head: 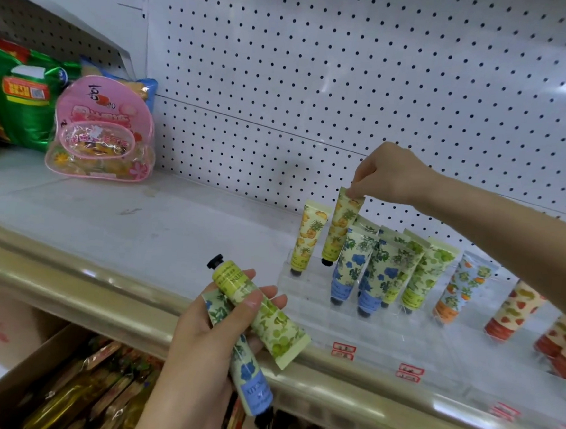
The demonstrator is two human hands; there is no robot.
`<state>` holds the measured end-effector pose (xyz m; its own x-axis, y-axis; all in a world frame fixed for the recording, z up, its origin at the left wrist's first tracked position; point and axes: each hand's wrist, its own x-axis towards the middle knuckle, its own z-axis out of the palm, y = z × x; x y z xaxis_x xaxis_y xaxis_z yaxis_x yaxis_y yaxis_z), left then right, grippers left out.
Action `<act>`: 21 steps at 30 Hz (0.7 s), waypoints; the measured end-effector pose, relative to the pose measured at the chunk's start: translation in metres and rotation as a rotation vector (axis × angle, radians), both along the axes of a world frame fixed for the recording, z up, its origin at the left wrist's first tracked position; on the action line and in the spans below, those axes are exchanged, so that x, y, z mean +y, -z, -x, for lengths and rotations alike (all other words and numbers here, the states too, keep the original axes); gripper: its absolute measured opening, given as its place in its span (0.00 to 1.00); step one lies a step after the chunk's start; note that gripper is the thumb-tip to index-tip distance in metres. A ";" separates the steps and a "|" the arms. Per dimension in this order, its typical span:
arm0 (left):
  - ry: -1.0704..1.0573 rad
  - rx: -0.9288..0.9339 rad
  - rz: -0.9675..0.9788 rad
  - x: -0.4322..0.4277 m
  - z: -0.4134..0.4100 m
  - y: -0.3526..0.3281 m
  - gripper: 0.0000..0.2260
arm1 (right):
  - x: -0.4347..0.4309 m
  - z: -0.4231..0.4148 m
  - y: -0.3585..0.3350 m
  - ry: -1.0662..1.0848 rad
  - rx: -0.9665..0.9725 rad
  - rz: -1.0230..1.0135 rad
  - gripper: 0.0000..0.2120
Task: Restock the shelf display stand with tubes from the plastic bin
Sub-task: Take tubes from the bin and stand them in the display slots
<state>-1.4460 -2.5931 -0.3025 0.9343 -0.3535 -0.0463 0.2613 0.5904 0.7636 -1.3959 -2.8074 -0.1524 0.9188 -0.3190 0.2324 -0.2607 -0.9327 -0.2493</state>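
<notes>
Floral tubes [355, 263] upright in clear stand [306, 293]

Yellow pineapple tubes [307, 238]: 2. Blue-flower tubes [350, 264]: 3, incl. 1 in left hand [214, 337]. Green tubes [419, 277]: at least 3, incl. 1 in hand. Orange tube [459, 290]: 1. Strawberry tubes [514, 311]: 3 or so, edge cuts them. Pink bag [101, 131]: 1.

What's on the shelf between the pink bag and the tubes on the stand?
Nothing: in the head view the shelf is bare between the pink bag and the nearest tube.
</notes>
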 end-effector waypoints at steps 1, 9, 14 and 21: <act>-0.002 0.007 0.004 0.000 0.000 -0.001 0.18 | 0.000 0.001 -0.001 -0.004 0.005 0.006 0.06; -0.003 0.022 -0.004 -0.002 0.002 -0.004 0.18 | 0.002 0.006 0.003 -0.038 0.032 0.015 0.08; 0.000 0.030 -0.012 -0.003 0.005 -0.005 0.17 | 0.002 0.003 0.015 -0.052 0.043 0.055 0.07; 0.009 0.035 -0.030 -0.003 0.005 -0.006 0.18 | 0.004 0.002 0.019 -0.058 0.061 0.080 0.07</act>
<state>-1.4510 -2.5961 -0.2969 0.9288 -0.3597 -0.0894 0.2929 0.5646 0.7717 -1.3979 -2.8037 -0.1716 0.9484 -0.2474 0.1981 -0.2180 -0.9630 -0.1587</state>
